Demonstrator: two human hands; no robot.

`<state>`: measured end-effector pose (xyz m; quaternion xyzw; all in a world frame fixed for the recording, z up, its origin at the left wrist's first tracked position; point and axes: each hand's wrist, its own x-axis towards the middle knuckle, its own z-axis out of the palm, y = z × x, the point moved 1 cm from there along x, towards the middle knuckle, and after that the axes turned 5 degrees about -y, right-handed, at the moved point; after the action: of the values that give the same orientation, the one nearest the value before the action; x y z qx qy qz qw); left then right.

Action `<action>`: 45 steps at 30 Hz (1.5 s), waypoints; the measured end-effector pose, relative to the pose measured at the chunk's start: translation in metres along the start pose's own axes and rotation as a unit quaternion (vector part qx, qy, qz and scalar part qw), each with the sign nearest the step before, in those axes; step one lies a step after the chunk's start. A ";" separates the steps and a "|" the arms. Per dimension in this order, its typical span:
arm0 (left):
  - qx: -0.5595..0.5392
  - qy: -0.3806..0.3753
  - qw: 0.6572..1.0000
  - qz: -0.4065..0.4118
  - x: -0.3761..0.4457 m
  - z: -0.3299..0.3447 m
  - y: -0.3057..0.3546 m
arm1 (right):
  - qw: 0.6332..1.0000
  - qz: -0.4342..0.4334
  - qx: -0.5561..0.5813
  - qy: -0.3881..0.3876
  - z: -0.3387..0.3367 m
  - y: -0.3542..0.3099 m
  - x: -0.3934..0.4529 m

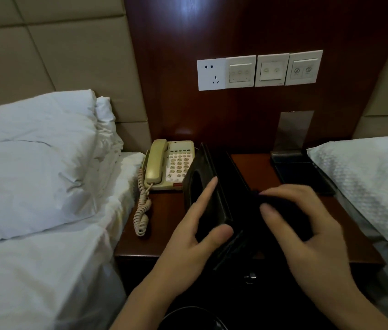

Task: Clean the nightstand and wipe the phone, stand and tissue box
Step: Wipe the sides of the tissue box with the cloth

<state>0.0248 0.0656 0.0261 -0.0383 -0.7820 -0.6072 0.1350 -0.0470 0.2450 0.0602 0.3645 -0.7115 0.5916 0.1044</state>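
One black, smooth, box-shaped tissue box (208, 186) stands tipped on its side at the middle of the glossy reddish wood tabletop (164, 234), its oval slot facing left. The left hand (195, 232) grips it, thumb and fingers curled round its near corner. The right hand (307, 225) pinches a dark cloth (281, 210) against it; one beige corded phone (169, 163) sits far left, one dark stand (297, 167) far right.

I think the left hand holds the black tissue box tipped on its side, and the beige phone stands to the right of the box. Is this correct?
Not quite. In the head view the left hand does hold the black tissue box tipped on its side, but the beige phone stands to the left of the box, not the right.
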 end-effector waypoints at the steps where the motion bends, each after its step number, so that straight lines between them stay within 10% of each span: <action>1: -0.020 0.021 1.000 0.011 0.002 0.002 0.005 | 0.999 -0.024 -0.005 0.035 -0.004 -0.005 0.002; 21: -0.258 0.105 0.960 0.020 0.021 0.017 0.055 | 0.995 -0.054 0.068 0.053 -0.009 -0.052 0.053; 31: -0.267 0.131 0.955 0.023 0.005 0.031 0.064 | 0.943 -0.162 -0.290 0.021 -0.022 -0.075 0.032; 45: -0.284 0.146 0.947 0.034 0.006 0.041 0.076 | 0.917 -0.132 -0.377 -0.019 -0.021 -0.095 0.056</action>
<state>0.0291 0.1238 0.0899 -0.0126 -0.5475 -0.7978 0.2522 -0.0312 0.2387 0.1713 0.4001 -0.8289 0.2537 0.2976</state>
